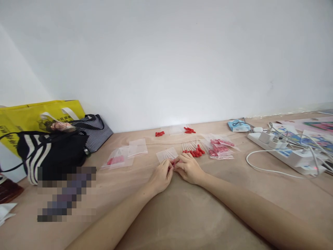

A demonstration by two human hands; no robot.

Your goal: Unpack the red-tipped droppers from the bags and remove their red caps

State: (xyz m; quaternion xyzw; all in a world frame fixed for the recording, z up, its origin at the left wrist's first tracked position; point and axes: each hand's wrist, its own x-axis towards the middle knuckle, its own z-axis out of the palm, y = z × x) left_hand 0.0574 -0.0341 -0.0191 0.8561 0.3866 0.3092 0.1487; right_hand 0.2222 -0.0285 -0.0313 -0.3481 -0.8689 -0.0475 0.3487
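Observation:
My left hand (pixel 162 175) and my right hand (pixel 189 168) meet at the middle of the table, both closed with fingertips pinched together. Between them shows a bit of red, with thin white sticks running up from it over a small clear plastic bag (pixel 163 155); the fingers hide most of this. Just beyond my right hand lies a fanned row of red-tipped white sticks (pixel 195 151). To its right is a pile of clear bags with red pieces inside (pixel 220 147). Farther back are a small red bunch (pixel 159 133) and another group of red-tipped sticks (pixel 189 130).
Left of my hands lie a clear bag with red pieces (pixel 116 160) and flat clear bags (pixel 137 147). A black bag (pixel 57 152), striped bag (pixel 96 133) and yellow bag (pixel 23 114) stand at left. At right are a power strip (pixel 283 152) with cables and a blue packet (pixel 238 126).

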